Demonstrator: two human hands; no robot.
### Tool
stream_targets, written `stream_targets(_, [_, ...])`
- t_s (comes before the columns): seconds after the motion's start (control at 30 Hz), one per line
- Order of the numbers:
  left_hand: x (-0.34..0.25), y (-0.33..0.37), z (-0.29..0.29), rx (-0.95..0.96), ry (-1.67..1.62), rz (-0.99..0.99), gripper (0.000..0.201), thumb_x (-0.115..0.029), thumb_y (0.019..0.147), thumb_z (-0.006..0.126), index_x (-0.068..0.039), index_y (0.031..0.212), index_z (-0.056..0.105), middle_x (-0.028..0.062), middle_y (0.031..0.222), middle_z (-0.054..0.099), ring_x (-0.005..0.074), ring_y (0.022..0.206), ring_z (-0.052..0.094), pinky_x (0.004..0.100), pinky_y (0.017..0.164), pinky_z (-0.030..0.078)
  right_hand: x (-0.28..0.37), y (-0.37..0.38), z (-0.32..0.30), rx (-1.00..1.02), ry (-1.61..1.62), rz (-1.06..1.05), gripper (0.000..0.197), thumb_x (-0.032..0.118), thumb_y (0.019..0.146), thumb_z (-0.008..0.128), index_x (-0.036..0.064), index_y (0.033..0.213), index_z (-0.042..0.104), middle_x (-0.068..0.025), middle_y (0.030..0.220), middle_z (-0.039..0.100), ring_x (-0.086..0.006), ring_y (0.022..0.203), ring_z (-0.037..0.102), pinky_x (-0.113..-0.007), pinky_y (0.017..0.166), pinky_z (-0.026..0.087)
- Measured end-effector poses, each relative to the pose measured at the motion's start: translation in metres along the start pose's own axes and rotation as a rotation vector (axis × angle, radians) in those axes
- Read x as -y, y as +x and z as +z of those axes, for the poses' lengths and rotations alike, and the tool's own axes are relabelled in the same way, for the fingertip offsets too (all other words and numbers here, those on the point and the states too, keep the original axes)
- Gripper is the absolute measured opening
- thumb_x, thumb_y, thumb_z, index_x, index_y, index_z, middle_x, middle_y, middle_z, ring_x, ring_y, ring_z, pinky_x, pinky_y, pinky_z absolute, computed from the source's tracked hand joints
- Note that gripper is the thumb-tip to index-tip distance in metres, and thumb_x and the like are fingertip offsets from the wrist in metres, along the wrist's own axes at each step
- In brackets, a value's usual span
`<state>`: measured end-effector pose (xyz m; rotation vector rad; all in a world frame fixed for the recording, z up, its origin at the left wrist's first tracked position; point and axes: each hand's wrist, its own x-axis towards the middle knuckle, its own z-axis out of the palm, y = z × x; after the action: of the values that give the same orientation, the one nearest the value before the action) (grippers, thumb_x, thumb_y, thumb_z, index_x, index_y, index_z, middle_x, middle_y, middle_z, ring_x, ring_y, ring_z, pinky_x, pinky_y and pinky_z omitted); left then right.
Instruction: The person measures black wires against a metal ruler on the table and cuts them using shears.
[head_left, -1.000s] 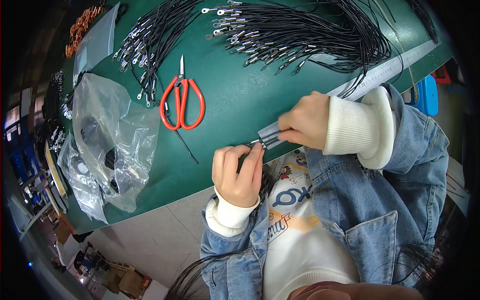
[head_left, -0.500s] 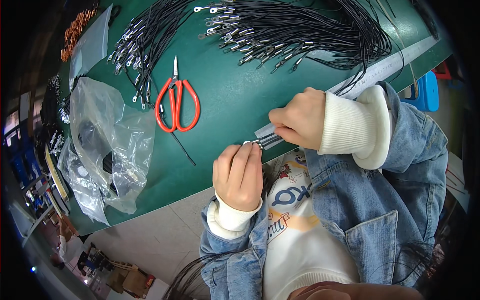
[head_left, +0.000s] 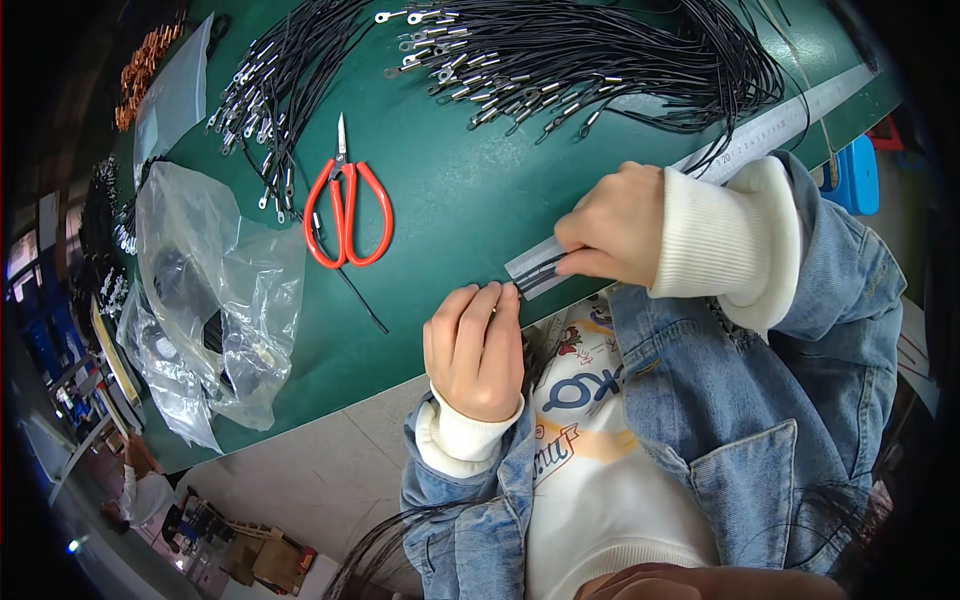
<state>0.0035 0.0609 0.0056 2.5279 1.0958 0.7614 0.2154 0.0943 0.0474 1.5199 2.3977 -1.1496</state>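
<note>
Several black wires [head_left: 536,274] lie side by side along the near end of a steel ruler [head_left: 528,264], close to the table's front edge. My left hand [head_left: 475,350] is closed, its fingertips pinching the wires' left ends; the fingers hide those ends. Farther right, my right hand [head_left: 615,230] is closed round the same wires over the ruler. A short span of wire shows between the hands. Left of them lie red-handled scissors [head_left: 348,205], blades pointing away, with a single loose black wire [head_left: 362,300] under the handles.
A large bundle of black cables [head_left: 600,70] with silver ring terminals lies at the back, and a smaller cable bundle [head_left: 290,90] left of it. A clear plastic bag [head_left: 215,300] sits at the left. Copper-coloured parts [head_left: 145,75] lie far left. A blue stool [head_left: 852,178] stands beyond the right edge.
My right hand has slid slightly right along the ruler, and more wire shows between my hands. The silver piece at my left fingertips is now mostly covered.
</note>
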Motion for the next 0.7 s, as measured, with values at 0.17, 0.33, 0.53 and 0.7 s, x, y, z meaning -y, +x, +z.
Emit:
stream_targets(0.17, [0.003,-0.001,0.002,-0.044,-0.082,-0.030,0.025,0.009,0.064,0.070,0.004,0.088,0.067,0.0096,0.091,0.064,0.0273,0.084,0.058,0.0340,0.071,0.048,-0.001,-0.003,0.000,0.071,-0.066,0.054,0.027,0.030,0.088,0.056,0.0058,0.084,0.068,-0.0137,0.073,0.066,-0.0298,0.073,0.067,-0.038,0.066,0.055])
stream_targets(0.33, [0.004,-0.003,0.002,-0.021,-0.005,0.029,0.026,0.009,0.064,0.071,0.003,0.089,0.068,0.0091,0.091,0.064,0.0264,0.084,0.057,0.0335,0.071,0.048,-0.005,-0.008,0.010,-0.029,-0.101,0.003,0.025,0.029,0.084,0.061,0.0056,0.076,0.060,-0.0075,0.066,0.062,-0.0277,0.063,0.063,-0.035,0.059,0.051])
stream_targets(0.53, [0.003,-0.004,0.004,-0.027,0.020,0.057,0.027,0.007,0.064,0.073,0.003,0.090,0.068,0.0084,0.092,0.064,0.0261,0.084,0.057,0.0335,0.070,0.047,-0.010,-0.018,0.014,-0.105,-0.112,-0.027,0.025,0.029,0.083,0.062,0.0055,0.075,0.060,-0.0070,0.066,0.060,-0.0264,0.062,0.062,-0.034,0.058,0.051])
stream_targets(0.7, [0.001,-0.004,0.007,-0.072,0.017,0.031,0.026,0.006,0.063,0.074,0.003,0.089,0.068,0.0082,0.091,0.064,0.0266,0.084,0.057,0.0338,0.071,0.047,-0.006,-0.020,0.015,-0.166,-0.159,0.047,0.023,0.027,0.082,0.064,0.0053,0.075,0.060,-0.0070,0.065,0.059,-0.0259,0.061,0.062,-0.034,0.058,0.050])
